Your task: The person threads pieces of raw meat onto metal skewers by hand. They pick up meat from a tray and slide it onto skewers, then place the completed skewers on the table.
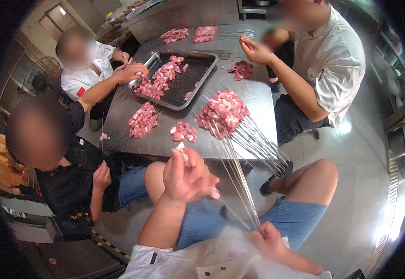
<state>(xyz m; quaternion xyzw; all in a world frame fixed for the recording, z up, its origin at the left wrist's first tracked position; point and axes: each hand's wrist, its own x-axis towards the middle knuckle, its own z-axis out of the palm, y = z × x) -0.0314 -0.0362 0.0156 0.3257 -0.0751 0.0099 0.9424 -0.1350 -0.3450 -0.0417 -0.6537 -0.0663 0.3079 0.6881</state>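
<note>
Raised at the middle, my left hand (188,174) pinches a small piece of raw meat (182,153) between thumb and fingers. Beside its lower fingers, another meat piece (215,193) is at the end of a thin skewer. My right hand (268,237), lower right, is closed around several metal skewers (239,178) that fan upward. Beyond my hands, a small pile of cut meat (183,132) lies on the steel table (202,150). A larger heap of skewered meat (223,111) sits to its right, bare skewer ends (265,148) reaching past the table edge.
A dark metal tray (202,89) holds cut meat, with a scoop at its left corner. More meat (143,120) lies at the table's left, and other portions at its far side. Three people sit around the table; one worker's hand (102,176) holds an upright skewer.
</note>
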